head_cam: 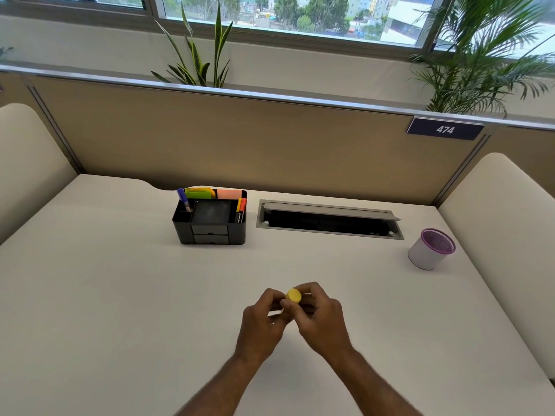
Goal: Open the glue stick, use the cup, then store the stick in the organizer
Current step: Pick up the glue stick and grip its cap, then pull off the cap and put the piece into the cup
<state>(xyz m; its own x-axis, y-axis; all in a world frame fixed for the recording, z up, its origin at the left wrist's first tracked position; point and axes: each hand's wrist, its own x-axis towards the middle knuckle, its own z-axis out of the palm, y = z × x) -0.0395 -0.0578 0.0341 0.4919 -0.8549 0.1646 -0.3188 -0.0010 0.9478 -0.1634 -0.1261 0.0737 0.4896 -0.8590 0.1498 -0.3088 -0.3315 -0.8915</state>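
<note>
Both hands meet over the white desk near its middle front and hold a glue stick (293,295), of which only the round yellow end shows. My left hand (262,322) grips it from the left, my right hand (319,318) from the right, fingers wrapped over the body. Whether the cap is on or off is hidden by the fingers. A black desk organizer (210,219) with pens, markers and sticky notes stands at the back centre-left. A white cup with a purple mesh rim (431,249) stands at the right.
An open grey cable tray (329,220) is set into the desk behind the hands, between organizer and cup. A beige partition with a "474" plate (445,129) closes the back; cream padded panels flank both sides.
</note>
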